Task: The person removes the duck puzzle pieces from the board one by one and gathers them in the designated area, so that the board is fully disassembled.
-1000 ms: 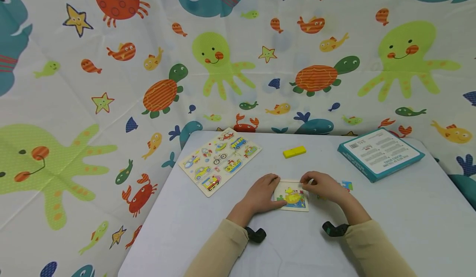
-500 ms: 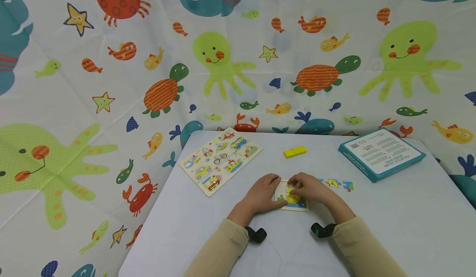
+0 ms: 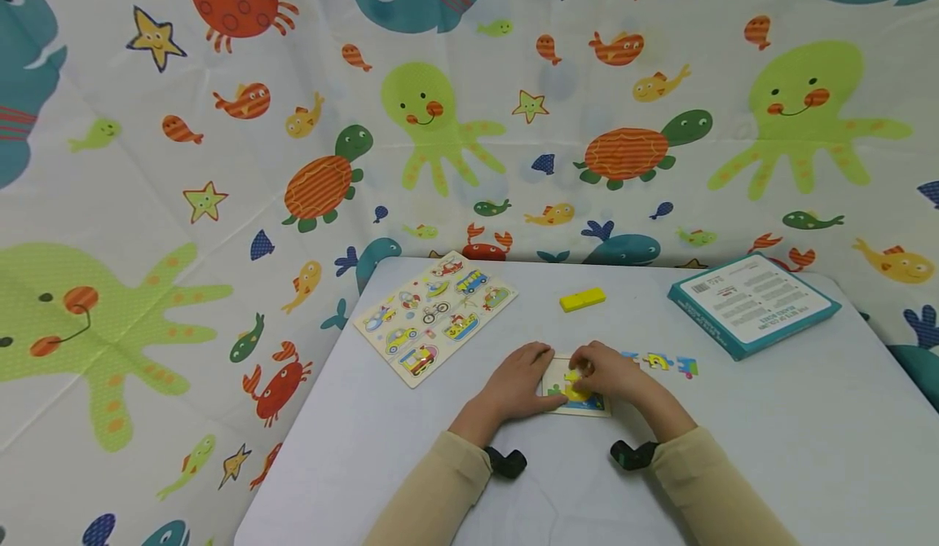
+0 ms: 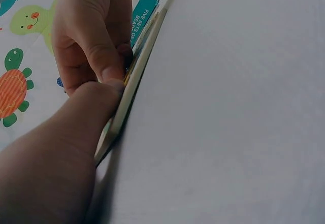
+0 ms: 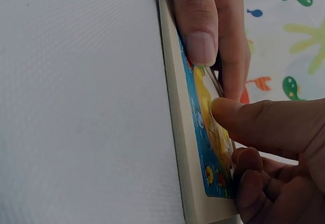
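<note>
A small wooden jigsaw puzzle board (image 3: 596, 413) lies on the white table, its picture yellow over blue. My left hand (image 3: 516, 381) holds it along the left side; in the right wrist view the left thumb (image 5: 201, 41) lies on the picture. Over the board's upper right part is my right hand (image 3: 614, 372), fingers curled and thumb (image 5: 254, 120) touching the yellow area. It appears to pinch a puzzle piece, mostly hidden by the fingers. Several loose puzzle pieces (image 3: 658, 361) lie just right of the board.
A larger wooden board with vehicle pictures (image 3: 433, 318) lies at the back left. Behind the puzzle is a yellow block (image 3: 583, 299). A teal box (image 3: 751, 303) lies at the back right, before a sea-animal curtain (image 3: 455, 228).
My right hand has moved left from the puzzle's upper right corner to over its picture, uncovering the loose pieces. It has barely shifted in the last half second. The left hand stays put.
</note>
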`<state>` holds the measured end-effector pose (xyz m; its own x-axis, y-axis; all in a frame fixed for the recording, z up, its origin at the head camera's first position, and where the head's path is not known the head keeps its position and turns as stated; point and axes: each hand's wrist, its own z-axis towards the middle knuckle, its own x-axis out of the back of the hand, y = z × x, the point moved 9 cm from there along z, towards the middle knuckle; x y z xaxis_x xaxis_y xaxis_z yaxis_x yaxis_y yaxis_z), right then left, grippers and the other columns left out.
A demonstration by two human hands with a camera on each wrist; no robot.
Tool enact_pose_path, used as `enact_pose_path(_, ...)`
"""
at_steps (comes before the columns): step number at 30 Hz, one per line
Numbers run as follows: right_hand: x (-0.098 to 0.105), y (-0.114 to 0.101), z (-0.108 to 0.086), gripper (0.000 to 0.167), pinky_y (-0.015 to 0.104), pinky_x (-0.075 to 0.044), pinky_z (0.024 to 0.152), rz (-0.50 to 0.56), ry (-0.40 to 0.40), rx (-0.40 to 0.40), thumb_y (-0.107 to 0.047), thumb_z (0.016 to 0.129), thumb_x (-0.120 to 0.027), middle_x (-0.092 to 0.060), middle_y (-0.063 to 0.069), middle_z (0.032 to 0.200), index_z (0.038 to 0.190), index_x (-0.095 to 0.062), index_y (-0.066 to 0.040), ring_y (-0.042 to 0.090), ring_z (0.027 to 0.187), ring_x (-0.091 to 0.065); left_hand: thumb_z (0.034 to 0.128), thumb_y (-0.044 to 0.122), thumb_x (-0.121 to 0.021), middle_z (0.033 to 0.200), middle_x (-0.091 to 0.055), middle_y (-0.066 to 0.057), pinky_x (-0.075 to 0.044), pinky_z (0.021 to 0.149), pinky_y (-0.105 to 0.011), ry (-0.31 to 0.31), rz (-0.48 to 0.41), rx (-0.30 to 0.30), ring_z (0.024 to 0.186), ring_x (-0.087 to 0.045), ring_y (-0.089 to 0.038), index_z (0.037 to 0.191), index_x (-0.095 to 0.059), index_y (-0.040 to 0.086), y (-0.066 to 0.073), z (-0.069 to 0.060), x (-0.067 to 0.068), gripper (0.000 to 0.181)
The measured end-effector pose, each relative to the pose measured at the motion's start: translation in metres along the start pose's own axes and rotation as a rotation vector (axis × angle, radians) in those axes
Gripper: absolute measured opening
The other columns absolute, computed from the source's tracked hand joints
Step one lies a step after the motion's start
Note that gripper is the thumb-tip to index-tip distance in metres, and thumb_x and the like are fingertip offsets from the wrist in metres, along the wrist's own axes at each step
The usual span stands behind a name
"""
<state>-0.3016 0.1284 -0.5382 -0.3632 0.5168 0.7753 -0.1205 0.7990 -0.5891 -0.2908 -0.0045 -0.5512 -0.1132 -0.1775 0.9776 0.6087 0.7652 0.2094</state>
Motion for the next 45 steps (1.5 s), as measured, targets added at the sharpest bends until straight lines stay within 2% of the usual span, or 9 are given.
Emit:
enact_pose_path(6,0.000,-0.002,-0.001,0.026,0.030,-0.048,0.074,-0.004,-0.002,0.003,-0.020,0.081,-0.081,-0.055,0.003,0.098,0.102,-0.066,-0.014,0.017,0.083,-0.051,0.0889,0.074,-0.047,0.156,-0.036,0.002,-0.029,0.122,-0.034,-0.002,-0.009,0.019,0.146,-0.032,-0.016,0.154,-0.035,0.016,0.001,0.000,0.002,0.088)
enact_pose_path(13,0.000,-0.008,-0.003,0.026,0.030,-0.048,0.074,-0.006,-0.003,0.054,-0.019,0.082,-0.080,-0.056,0.004,0.099,0.102,-0.064,-0.013,0.016,0.083,-0.051,0.0884,0.074,-0.047,0.153,-0.040,0.002,-0.029,0.122,-0.035,0.026,-0.020,0.059,0.144,-0.035,-0.016,0.152,-0.039,0.015,0.004,0.000,0.003,0.087)
enact_pose_path(21,0.000,-0.003,-0.005,0.027,0.029,-0.046,0.071,0.066,0.004,0.033,-0.015,0.085,-0.077,-0.056,0.002,0.093,0.104,-0.058,-0.014,0.017,0.082,-0.051,0.0874,0.074,-0.051,0.153,-0.041,0.002,-0.028,0.122,-0.035,0.029,-0.012,0.071,0.144,-0.035,-0.015,0.151,-0.040,0.015,0.003,0.001,0.001,0.087)
enact_pose_path(27,0.000,0.003,-0.007,0.018,0.030,-0.045,0.070,0.112,0.014,0.001,-0.015,0.092,-0.069,-0.058,0.001,0.090,0.105,-0.056,-0.018,0.018,0.081,-0.052,0.0872,0.074,-0.050,0.153,-0.041,0.002,-0.028,0.122,-0.034,0.022,-0.014,0.079,0.144,-0.035,-0.015,0.152,-0.040,0.016,0.003,0.001,0.001,0.088)
enact_pose_path(35,0.004,0.005,-0.009,0.011,0.030,-0.046,0.070,0.200,0.023,0.026,-0.015,0.095,-0.063,-0.058,0.001,0.090,0.103,-0.057,-0.017,0.018,0.081,-0.054,0.0867,0.075,-0.050,0.152,-0.041,0.002,-0.029,0.121,-0.035,0.029,-0.021,0.075,0.143,-0.037,-0.015,0.151,-0.041,0.016,0.003,0.001,0.001,0.088)
enact_pose_path(38,0.007,0.006,-0.010,0.010,0.030,-0.047,0.072,0.241,0.024,0.046,-0.015,0.095,-0.063,-0.059,0.002,0.092,0.104,-0.057,-0.016,0.019,0.083,-0.054,0.0866,0.075,-0.050,0.152,-0.042,0.002,-0.030,0.121,-0.036,0.032,-0.023,0.071,0.143,-0.037,-0.015,0.151,-0.041,0.016,0.002,0.001,0.001,0.088)
enact_pose_path(45,0.021,0.014,-0.014,0.013,0.028,-0.049,0.070,0.267,0.045,0.045,-0.018,0.097,-0.063,-0.059,0.004,0.094,0.108,-0.057,-0.014,0.019,0.083,-0.055,0.0857,0.076,-0.051,0.151,-0.042,0.002,-0.031,0.120,-0.036,0.037,-0.019,0.068,0.141,-0.038,-0.016,0.150,-0.042,0.015,0.003,0.002,0.001,0.089)
